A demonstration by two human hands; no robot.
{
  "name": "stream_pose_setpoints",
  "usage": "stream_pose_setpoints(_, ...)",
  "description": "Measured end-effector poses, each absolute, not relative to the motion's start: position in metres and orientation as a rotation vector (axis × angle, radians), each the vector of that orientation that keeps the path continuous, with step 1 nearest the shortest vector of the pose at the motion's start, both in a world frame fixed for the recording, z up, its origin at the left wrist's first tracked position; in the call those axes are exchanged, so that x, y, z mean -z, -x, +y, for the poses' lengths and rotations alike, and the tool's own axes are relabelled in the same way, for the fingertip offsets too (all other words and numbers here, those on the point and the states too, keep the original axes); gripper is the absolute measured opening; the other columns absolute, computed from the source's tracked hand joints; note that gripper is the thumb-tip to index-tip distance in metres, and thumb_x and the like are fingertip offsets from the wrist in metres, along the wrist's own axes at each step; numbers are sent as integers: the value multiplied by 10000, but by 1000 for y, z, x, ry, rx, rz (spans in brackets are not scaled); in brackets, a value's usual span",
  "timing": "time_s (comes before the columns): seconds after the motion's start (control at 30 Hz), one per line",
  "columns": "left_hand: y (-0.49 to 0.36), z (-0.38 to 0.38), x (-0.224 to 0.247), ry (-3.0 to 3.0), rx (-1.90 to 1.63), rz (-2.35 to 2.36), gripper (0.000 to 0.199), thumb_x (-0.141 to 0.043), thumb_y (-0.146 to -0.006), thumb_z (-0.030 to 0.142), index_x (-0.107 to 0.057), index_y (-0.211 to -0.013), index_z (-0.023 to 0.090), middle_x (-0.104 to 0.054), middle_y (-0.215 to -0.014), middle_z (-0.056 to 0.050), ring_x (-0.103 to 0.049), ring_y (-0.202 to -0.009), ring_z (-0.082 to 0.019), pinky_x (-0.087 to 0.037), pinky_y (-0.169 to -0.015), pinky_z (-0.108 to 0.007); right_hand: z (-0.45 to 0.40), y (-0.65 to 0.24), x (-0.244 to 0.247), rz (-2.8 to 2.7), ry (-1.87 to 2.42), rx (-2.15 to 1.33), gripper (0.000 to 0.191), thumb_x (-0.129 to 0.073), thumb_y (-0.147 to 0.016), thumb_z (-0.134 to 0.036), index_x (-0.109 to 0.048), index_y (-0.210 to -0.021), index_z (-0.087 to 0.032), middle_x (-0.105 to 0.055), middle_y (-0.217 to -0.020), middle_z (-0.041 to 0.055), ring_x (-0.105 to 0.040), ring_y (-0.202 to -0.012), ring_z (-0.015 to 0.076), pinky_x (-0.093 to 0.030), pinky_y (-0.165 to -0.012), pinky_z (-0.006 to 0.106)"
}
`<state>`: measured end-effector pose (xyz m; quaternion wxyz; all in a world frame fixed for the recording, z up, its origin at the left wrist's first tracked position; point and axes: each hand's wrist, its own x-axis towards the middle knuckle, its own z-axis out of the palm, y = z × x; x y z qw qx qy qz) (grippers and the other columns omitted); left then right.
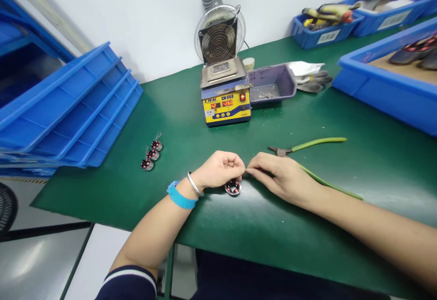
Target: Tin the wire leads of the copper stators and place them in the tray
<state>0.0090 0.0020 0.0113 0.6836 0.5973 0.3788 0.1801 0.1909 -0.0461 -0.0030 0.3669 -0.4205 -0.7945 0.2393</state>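
A small motor stator (233,187) with copper-coloured windings in a silvery ring sits just under the fingers of my left hand (223,169), which are curled closed and hide its upper side. Thumb and forefinger of my right hand (282,175) are pinched together, their tips meeting my left fingertips. Whatever thin piece lies between the fingertips is too small to make out. Green-handled pliers (317,142) lie beside and partly behind my right hand. Off to the left, three similar stators (153,154) stand in a row, thin wires sticking up from them.
Behind my hands stands a yellow and blue solder pot (227,104) with a fan and duct. Next to it are a purple tray (273,81) and grey gloves (314,81). Tilted blue crates (112,99) stand left; blue bins (327,36) and a large blue crate (382,90) stand right.
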Motion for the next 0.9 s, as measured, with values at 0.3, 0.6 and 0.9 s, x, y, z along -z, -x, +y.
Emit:
stream_pose_setpoints(0.3, -8, 1, -9, -1384, -402, 824, 109, -644, -706, 163, -570, -660, 97, -586, -549, -6, -498, -485, -54, -384, -496, -166, -48, -194, 5, -1897, 1168, -1027, 308, -507, -894, -432, -607, -825, -149, -667, -702, 70, -632, -609, 151, -519, -576, 275)
stream_pose_setpoints(0.6, -8, 1, -10, -1361, -410, 818, 103, -642, -693, 153, -566, -651, 98, -579, -534, 2, -502, -485, -47, -390, -496, -158, -44, -202, 7, -2297, 899, -156, 249, -407, -950, -246, -646, -904, -189, -710, -881, 87, -636, -728, 173, -496, -649, 312)
stream_pose_setpoints(0.9, -8, 0, -10, -1393, -406, 798, 156, -680, -692, 203, -571, -653, 100, -571, -542, 6, -492, -485, -46, -384, -487, -160, -50, -192, 3, -1906, 1154, -1092, 283, -498, -897, -414, -594, -797, -168, -676, -677, 63, -651, -605, 162, -518, -578, 282)
